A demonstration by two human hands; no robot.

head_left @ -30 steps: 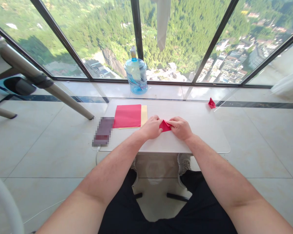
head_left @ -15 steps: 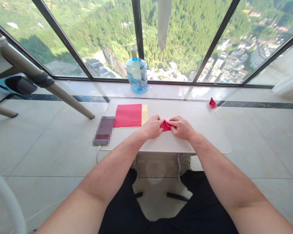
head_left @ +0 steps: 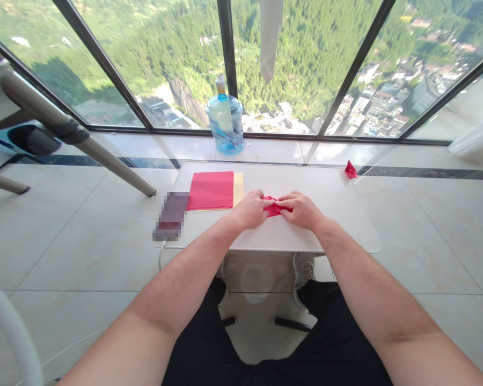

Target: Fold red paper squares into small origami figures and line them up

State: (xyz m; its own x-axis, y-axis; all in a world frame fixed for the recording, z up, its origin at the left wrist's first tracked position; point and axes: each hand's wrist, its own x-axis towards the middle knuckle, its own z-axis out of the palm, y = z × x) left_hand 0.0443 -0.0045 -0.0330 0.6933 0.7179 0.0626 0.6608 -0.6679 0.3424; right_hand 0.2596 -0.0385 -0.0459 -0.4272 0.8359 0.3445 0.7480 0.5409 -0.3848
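A small folded red paper lies on the white low table, between my two hands. My left hand grips its left side, with the fingers closed on the edge. On the other side, my right hand pinches the paper's right part, its index finger pressing on the upper middle. The fingertips of both hands nearly meet there. My fingers hide both ends of the paper. Left of my left hand sits a stack of red sheets, with yellow paper showing from beneath it.
A small red folded paper piece stands at the table's far right corner. A blurred-out phone with a white cable lies at the left edge. Behind the table, a large blue water bottle stands by the window. A metal leg slants in from the left.
The raised peak at the top middle of the folded paper has been pressed down flatter. My index fingers have come closer together over it. Everything else stays in place.
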